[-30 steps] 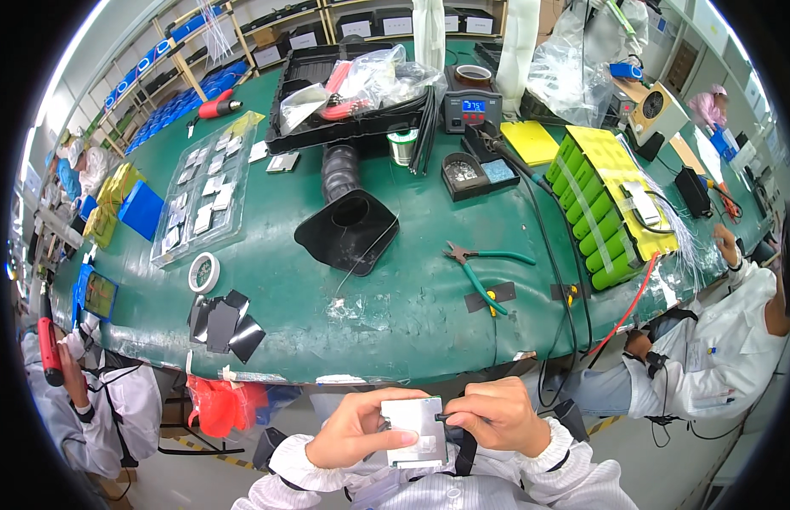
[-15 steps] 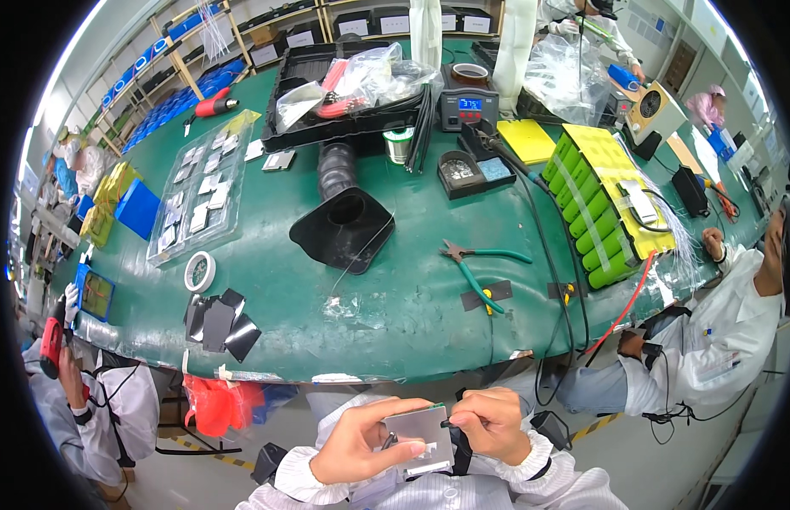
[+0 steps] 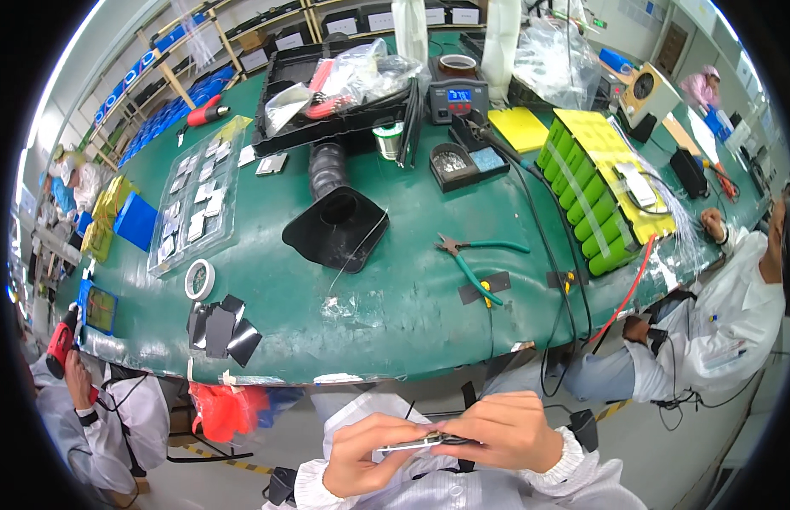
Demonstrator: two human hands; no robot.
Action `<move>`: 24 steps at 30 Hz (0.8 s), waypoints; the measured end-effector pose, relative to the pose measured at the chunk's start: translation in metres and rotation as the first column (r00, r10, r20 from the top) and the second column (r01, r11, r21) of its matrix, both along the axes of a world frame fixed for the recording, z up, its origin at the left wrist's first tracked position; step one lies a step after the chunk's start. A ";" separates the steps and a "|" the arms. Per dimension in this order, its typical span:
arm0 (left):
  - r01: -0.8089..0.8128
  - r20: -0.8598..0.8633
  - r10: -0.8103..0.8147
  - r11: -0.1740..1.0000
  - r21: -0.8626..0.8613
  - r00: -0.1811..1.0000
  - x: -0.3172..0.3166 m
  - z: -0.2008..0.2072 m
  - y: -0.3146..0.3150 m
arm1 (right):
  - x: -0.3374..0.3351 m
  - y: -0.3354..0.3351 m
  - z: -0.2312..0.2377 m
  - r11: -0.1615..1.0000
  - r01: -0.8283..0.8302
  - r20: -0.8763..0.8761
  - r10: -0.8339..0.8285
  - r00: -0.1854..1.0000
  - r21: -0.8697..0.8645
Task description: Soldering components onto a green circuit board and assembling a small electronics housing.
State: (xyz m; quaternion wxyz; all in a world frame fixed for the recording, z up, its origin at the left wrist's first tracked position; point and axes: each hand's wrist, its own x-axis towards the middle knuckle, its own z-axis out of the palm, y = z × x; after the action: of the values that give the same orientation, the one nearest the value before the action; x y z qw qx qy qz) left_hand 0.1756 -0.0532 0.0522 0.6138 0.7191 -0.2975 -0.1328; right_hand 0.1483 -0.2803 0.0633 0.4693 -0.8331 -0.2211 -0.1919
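Okay, so the thin silver module [image 3: 409,444] is up in the air over the person's lap, just off the near edge of the bench, turned almost edge-on. Left hand [image 3: 365,452] has it gripped, thumb below and fingers on top; the right hand [image 3: 512,435] has its fingers closed around the other end, right by a bit of dark wire [image 3: 453,439]. Can't tell how much of that grip is on the wire itself. Looks to me like the fiddly edge-handling stage, and I'd say the next move calls for a steady left hold and a light right pinch.

Materials-wise, the module is flat, smooth and metallic. Beyond it, the green bench [image 3: 386,340] top is scuffed and glossy, with shiny black sheets [image 3: 220,330], a white ring-shaped roll [image 3: 199,279] and green-handled pliers [image 3: 475,255]. Further back: a matte black hood [image 3: 318,238] on a ribbed hose [image 3: 328,170], a clear plastic tray [image 3: 159,270], and a chunky pack of green cylinders [image 3: 582,204].
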 end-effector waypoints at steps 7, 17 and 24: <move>0.012 0.063 0.011 0.936 -0.351 0.998 -0.003 -0.016 -0.004 | -0.004 0.004 0.018 0.992 -0.042 0.059 0.049 0.997 -0.123; 0.053 0.014 -0.051 0.947 -0.316 0.999 -0.004 -0.008 0.004 | -0.002 -0.001 0.008 0.984 -0.159 0.000 0.160 0.987 0.077; 0.105 -0.016 -0.116 0.946 -0.308 0.993 -0.002 -0.008 0.008 | 0.000 -0.008 0.012 0.963 -0.246 -0.105 0.257 0.961 0.109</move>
State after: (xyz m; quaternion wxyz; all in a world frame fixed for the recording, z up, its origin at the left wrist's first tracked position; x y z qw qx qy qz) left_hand 0.1735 -0.0457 0.0437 0.7145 0.5949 -0.3439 -0.1313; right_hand 0.1479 -0.2888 0.0750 0.5411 -0.7850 -0.2877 -0.0912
